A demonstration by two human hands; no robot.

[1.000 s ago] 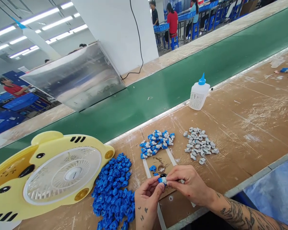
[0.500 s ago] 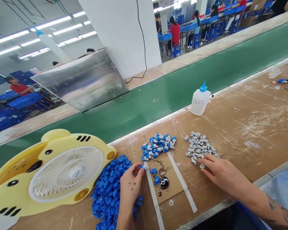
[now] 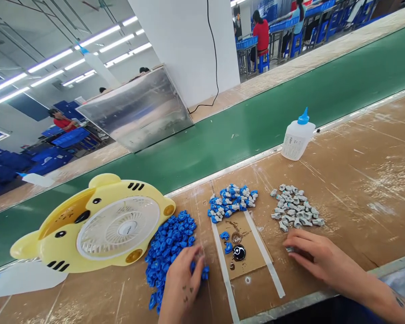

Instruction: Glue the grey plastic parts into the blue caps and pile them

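Blue on the left: holding the left hand (image 3: pixel 182 281) low over the near right edge of a heap of small blue pieces (image 3: pixel 170 236), curling fingers and thumb inward, with a bit of blue showing between them; not being able to tell whether gripping any of it. Grey on the right: pinching one small grey piece (image 3: pixel 289 249) between thumb and fingertips of the right hand (image 3: pixel 317 254), just off the near side of a loose grey pile (image 3: pixel 295 208).

Having a sheet of cardboard (image 3: pixel 256 261) between both hands on the brown table (image 3: pixel 357 198), edged left and right by strips of white tape (image 3: pixel 267 263). Seeing on it a small round black dish (image 3: pixel 239 253) with white glints, plus two loose blue pieces (image 3: pixel 228 248) to its left. Facing, at the cardboard's far end, a mixed pile of blue-and-grey pieces (image 3: pixel 232 202).

Having a yellow fan (image 3: pixel 126 227) with an animal face farther left, just beside the blue heap, and a white bottle (image 3: pixel 295 141) with a blue nozzle standing far right, beyond the grey pile. Looking past the table to a long green belt (image 3: pixel 243 135), a shiny metal sheet (image 3: pixel 138 108) and a white pillar (image 3: pixel 192 49). Sharing the room with a person in red (image 3: pixel 261 36), sitting on a stool far right of the pillar.
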